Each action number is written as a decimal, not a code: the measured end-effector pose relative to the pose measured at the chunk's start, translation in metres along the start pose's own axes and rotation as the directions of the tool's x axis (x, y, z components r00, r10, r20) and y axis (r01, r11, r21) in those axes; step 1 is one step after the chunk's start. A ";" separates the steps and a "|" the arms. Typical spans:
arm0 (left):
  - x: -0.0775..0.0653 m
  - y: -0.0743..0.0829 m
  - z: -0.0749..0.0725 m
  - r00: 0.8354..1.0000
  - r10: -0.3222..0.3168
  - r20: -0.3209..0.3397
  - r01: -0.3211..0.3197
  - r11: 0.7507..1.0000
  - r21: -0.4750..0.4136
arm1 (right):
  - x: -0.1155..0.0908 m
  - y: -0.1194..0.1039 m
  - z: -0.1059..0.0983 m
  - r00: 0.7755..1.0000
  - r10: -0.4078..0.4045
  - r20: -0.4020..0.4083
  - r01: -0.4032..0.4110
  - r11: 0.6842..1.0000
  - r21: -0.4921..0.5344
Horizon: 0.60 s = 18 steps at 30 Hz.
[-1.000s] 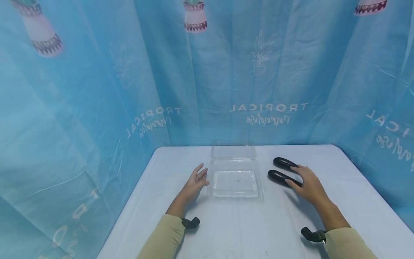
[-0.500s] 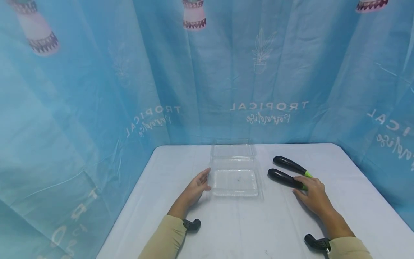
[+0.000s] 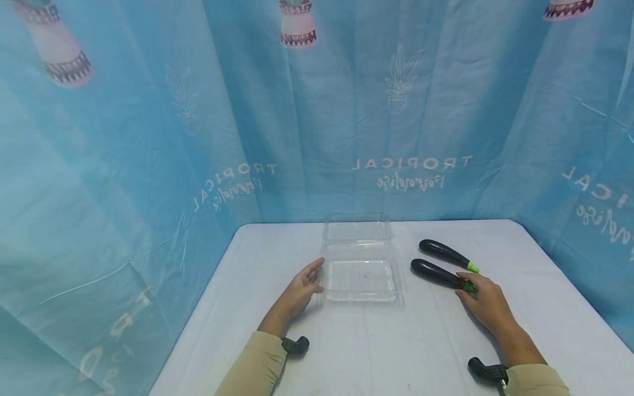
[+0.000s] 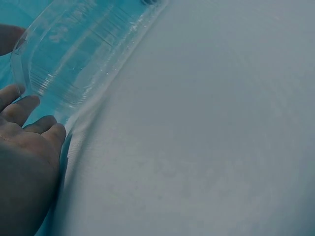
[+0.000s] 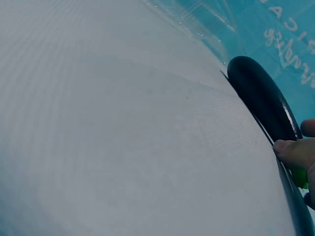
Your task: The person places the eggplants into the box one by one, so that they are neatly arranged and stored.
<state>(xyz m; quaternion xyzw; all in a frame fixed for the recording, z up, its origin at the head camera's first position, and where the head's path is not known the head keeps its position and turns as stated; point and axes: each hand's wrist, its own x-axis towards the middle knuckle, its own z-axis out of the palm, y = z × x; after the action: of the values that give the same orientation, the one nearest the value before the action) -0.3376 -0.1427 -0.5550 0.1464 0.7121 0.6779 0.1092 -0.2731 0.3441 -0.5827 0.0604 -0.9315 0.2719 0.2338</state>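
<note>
Two dark eggplants lie side by side on the right of the table. My right hand [image 3: 486,301] pinches the nearer eggplant [image 3: 435,273] by its green stem end, thumb on the near side, fingers over the far side. In the right wrist view, the thumb [image 5: 291,150] presses against the dark skin of this eggplant [image 5: 258,93]. Beyond it lies the farther eggplant [image 3: 443,252], its bright green stem showing. At the left edge of a clear plastic clamshell container [image 3: 360,279], my left hand [image 3: 298,291] rests with fingers loosely extended, fingertips right at the rim [image 4: 18,73].
The container's raised lid [image 3: 358,231] stands back toward the blue curtain [image 3: 317,137], which surrounds the table on the back and sides. A white cloth covers the table [image 3: 361,352]. Each wrist carries a black camera mount [image 3: 487,372].
My right hand has drawn back from over both eggplants to the nearer one's stem end. My left hand has moved slightly right to the container's edge. Both eggplants lie nearly where they were.
</note>
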 end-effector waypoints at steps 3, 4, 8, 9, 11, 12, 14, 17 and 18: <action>0.000 0.000 0.000 1.000 0.011 0.003 -0.011 1.000 -0.016 | 0.000 -0.001 -0.001 1.000 0.012 0.016 -0.012 1.000 0.007; -0.001 0.001 0.001 1.000 0.012 0.002 -0.012 1.000 -0.020 | 0.000 -0.002 -0.002 1.000 0.013 0.020 -0.013 1.000 0.010; -0.001 0.002 0.001 1.000 0.017 -0.006 -0.017 0.999 -0.028 | 0.000 0.000 -0.004 1.000 0.011 0.016 -0.011 1.000 0.018; -0.001 0.002 0.001 1.000 0.014 -0.009 -0.015 1.000 -0.022 | 0.000 0.000 -0.005 1.000 0.013 0.015 -0.013 1.000 0.019; 0.000 0.001 0.001 1.000 0.019 -0.008 -0.019 1.000 -0.021 | 0.000 0.001 -0.006 1.000 0.015 0.016 -0.015 1.000 0.023; 0.000 0.001 0.000 1.000 0.022 -0.008 -0.022 1.000 -0.017 | 0.001 0.001 -0.006 1.000 0.018 0.019 -0.018 1.000 0.025; 0.001 0.000 0.000 1.000 0.025 -0.007 -0.025 1.000 -0.018 | 0.001 0.001 -0.007 0.999 0.024 0.027 -0.024 0.999 0.028; 0.001 -0.001 0.000 1.000 0.026 -0.004 -0.026 1.000 -0.016 | 0.000 0.000 -0.009 0.999 0.039 0.037 -0.041 0.998 0.041; 0.000 -0.002 0.001 1.000 0.025 -0.004 -0.025 1.000 -0.012 | -0.001 0.000 -0.010 0.999 0.042 0.034 -0.043 0.998 0.048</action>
<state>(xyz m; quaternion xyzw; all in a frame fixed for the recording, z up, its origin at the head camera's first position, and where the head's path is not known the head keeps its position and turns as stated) -0.3376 -0.1421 -0.5566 0.1533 0.7064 0.6837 0.1005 -0.2679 0.3493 -0.5752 0.0508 -0.9294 0.2985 0.2112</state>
